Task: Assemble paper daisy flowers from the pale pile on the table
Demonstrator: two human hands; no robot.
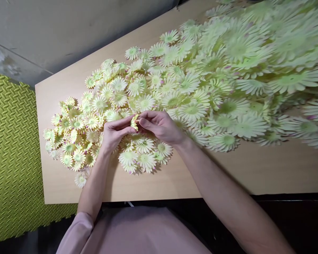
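Observation:
Between my two hands is a small yellow artificial flower [134, 122], seen edge-on with its petals bunched. My left hand [116, 133] pinches it from the left, thumb below and fingers above. From the other side my right hand [161, 126] closes its thumb and forefinger on its right edge. The right fingertips partly hide the flower. Just below and behind the hands lie several loose pale flower heads [145, 160] on the table. A denser heap of small yellow-green flowers [78, 123] is left of my left hand.
Large pale-green flower heads [238, 70] pile across the right and back of the wooden table [159, 185]. A grey wall [69, 28] stands behind it. A green textured foam mat [13, 151] is at the left, past the table's edge.

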